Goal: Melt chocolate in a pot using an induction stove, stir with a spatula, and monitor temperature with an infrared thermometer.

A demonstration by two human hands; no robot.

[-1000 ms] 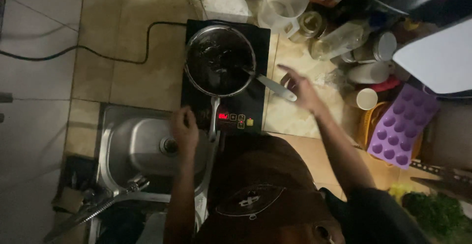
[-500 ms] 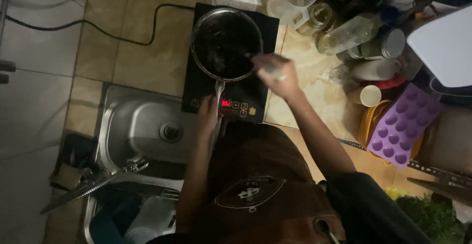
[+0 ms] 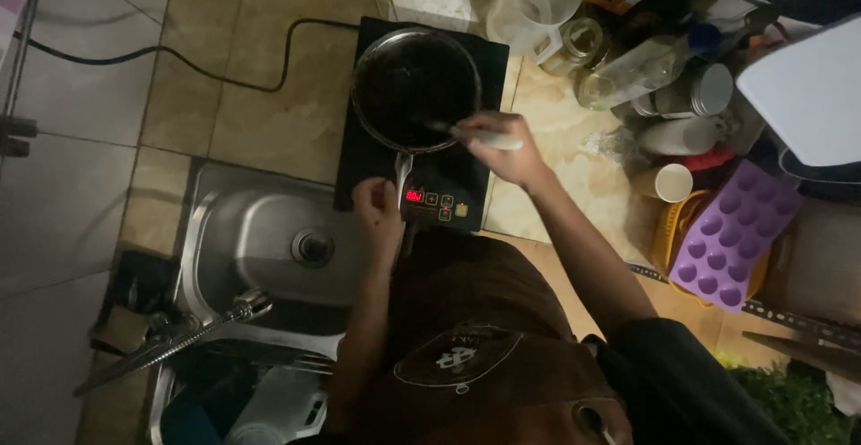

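Observation:
A round metal pan with a dark content stands on a black induction cooker. My left hand grips the end of the pan's handle, just beside the cooker's lit red display. My right hand is at the pan's right rim and holds a utensil with a white handle. The utensil's tip reaches into the dark content.
A steel sink with a tap lies left of my body. Jars, bottles and a jug crowd the counter right of the cooker, with a white cup, a purple silicone mould and a power cord.
My left hand has moved from near the sink edge onto the pan handle. My right hand has come in from the counter to the pan's rim with the utensil.

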